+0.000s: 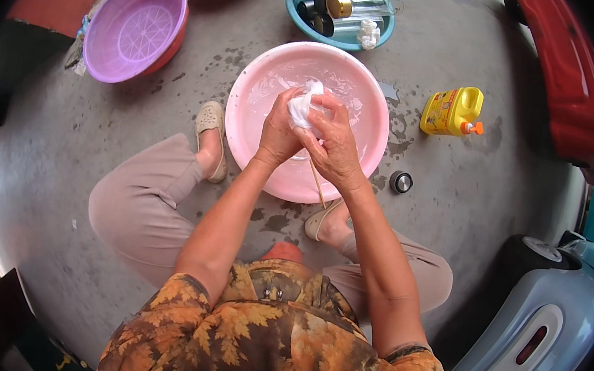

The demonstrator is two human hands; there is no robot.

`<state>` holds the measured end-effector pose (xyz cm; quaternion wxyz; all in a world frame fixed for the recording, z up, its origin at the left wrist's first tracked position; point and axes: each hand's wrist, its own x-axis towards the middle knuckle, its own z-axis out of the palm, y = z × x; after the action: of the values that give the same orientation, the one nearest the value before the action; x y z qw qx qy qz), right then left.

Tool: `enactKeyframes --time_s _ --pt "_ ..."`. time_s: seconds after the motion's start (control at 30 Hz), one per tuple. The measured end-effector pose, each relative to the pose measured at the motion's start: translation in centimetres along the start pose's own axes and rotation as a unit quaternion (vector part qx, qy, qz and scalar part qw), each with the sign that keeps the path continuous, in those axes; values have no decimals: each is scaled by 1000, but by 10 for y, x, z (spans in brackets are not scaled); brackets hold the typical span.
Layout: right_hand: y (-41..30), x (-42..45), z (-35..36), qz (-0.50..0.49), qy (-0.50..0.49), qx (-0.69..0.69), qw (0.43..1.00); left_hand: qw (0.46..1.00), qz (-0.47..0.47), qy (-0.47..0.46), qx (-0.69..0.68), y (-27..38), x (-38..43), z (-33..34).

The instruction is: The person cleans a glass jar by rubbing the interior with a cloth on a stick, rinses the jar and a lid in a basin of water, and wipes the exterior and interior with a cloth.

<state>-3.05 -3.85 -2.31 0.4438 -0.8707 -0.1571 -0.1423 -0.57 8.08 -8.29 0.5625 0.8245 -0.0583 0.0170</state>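
A wet white cloth [301, 106] is bunched between my two hands above a pink plastic basin [240, 99] of water. My left hand [281, 130] grips it from the left side. The fingers of my right hand [331, 132] curl around its right side. Below my hands, a thin wooden stick [317, 183] slants over the basin's near rim; its upper end is hidden. Something pale and round shows partly under my wrists, too covered to name.
A teal basin [353, 46] holds several clear glass bottles [373, 6] with lids and a crumpled white wad [369, 34]. A purple basin [135, 30] leans at left. Right are a yellow detergent jug [446, 111], a black lid [401, 182] and a grey-blue ride-on toy vehicle [525, 325].
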Motion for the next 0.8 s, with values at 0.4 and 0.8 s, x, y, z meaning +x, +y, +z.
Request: enactKeyframes --time_s 0.4,0.8 --pt "9 13 -10 -57 -46 -167 983 977 -55 -170 -118 21 -8 -15" --pt "41 8 -22 195 129 162 959 750 -343 -353 -441 -11 -14 -29"
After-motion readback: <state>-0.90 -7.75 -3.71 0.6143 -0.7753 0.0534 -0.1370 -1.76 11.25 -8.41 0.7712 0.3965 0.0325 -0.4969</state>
